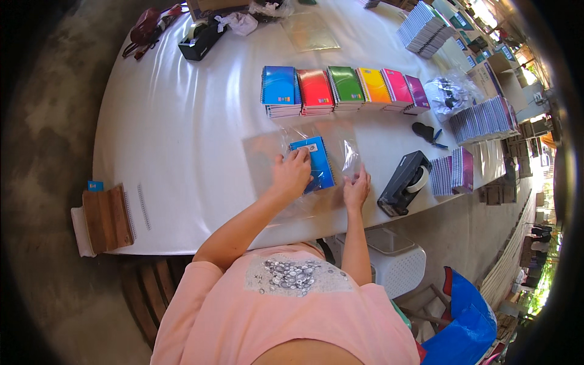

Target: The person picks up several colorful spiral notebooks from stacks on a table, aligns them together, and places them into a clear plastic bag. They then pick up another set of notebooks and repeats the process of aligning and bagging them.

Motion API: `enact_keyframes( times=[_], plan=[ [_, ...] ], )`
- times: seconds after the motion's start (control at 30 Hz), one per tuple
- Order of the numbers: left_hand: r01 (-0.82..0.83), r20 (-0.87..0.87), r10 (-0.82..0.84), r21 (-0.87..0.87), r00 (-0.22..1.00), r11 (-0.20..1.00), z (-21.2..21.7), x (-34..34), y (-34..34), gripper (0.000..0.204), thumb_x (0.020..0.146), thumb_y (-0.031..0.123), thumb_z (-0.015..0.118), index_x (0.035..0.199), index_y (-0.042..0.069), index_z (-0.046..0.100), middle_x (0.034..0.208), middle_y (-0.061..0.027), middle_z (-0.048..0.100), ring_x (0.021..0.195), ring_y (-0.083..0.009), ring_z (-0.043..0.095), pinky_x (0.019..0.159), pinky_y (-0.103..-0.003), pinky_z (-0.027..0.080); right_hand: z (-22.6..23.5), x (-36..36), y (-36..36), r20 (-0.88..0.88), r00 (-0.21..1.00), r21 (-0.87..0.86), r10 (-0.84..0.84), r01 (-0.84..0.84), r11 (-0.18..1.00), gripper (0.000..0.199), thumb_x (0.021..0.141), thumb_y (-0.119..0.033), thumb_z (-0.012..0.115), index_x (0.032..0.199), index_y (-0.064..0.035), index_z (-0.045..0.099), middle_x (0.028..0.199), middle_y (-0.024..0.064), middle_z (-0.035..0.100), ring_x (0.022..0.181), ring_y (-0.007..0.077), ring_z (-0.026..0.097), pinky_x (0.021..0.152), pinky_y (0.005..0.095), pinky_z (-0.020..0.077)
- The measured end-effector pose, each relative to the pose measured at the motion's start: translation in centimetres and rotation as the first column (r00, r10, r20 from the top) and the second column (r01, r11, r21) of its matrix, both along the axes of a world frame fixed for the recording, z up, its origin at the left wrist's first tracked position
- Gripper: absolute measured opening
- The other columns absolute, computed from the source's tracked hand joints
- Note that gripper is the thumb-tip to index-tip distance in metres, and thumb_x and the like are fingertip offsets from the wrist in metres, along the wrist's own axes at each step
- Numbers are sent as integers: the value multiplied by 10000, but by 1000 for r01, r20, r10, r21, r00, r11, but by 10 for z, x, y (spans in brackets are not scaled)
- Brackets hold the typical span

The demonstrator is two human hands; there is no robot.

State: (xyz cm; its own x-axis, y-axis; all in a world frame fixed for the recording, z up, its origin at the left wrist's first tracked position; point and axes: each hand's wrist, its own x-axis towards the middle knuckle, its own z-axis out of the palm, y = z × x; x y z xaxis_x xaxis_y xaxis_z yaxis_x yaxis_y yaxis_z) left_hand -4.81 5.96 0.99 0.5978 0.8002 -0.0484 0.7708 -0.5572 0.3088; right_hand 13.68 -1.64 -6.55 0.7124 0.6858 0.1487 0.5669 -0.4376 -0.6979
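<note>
A small blue spiral notebook (316,161) lies on the white table (182,121) inside a clear plastic bag (331,140). My left hand (291,174) rests on the notebook's left edge and presses it down through the plastic. My right hand (356,188) pinches the crumpled right end of the clear bag (350,159) near the table's front edge. A stack of flat clear bags (263,155) lies just left of my left hand.
Behind the notebook stands a row of notebook stacks, blue (279,90), red (315,91), green (345,88), yellow (374,88), pink (397,88) and purple (417,93). A black tape dispenser (403,183) sits right of my right hand, another (201,39) at the back left. More notebook stacks (483,118) line the right side.
</note>
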Motion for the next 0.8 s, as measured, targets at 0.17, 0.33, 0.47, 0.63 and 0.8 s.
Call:
enact_keyframes(
  times=[0.17, 0.33, 0.47, 0.63, 0.8],
  plan=[
    [23, -20, -23, -5, 1000, 1000, -8, -2, 4, 564, 707, 273, 727, 1174, 30, 525, 1254, -42, 450, 1186, -208, 438, 894, -489, 365, 17, -13, 3, 174, 981, -61, 81, -71, 996, 183, 676, -85, 717, 716, -22, 550, 856, 117, 560, 810, 284, 566, 762, 361, 454],
    [42, -23, -42, -12, 999, 999, -10, 3, 6, 558, 711, 278, 723, 1170, 27, 528, 1238, -45, 448, 1192, -215, 419, 921, -484, 335, 14, 5, -5, -260, 953, 22, 159, -159, 987, 246, 657, -63, 758, 719, -46, 520, 804, 57, 529, 765, 151, 534, 697, 285, 449],
    [51, -58, -52, -18, 997, 999, -10, -2, 9, 560, 713, 287, 722, 1170, 26, 531, 1211, -49, 461, 1197, -212, 418, 926, -485, 329, 29, 12, -3, -661, 734, 294, 156, 62, 954, 353, 676, -131, 769, 861, -29, 487, 724, 58, 584, 664, 156, 567, 651, 289, 460],
    [56, -53, -58, -49, 997, 997, -6, -1, 9, 558, 713, 285, 724, 1168, 26, 531, 1211, -55, 467, 1200, -216, 423, 932, -483, 335, 15, 40, -7, -288, 957, -132, -28, -11, 991, 397, 712, -108, 735, 973, -19, 450, 717, 88, 637, 658, 192, 608, 663, 306, 468],
    [66, 50, -71, 94, 996, 993, -12, -4, 6, 493, 666, 265, 749, 1078, 43, 591, 1147, -68, 501, 1136, -219, 468, 889, -485, 370, 3, 27, 3, 164, 986, -209, 4, 31, 977, 280, 729, -110, 709, 961, -65, 560, 712, 116, 636, 673, 327, 598, 660, 395, 463]
  ],
)
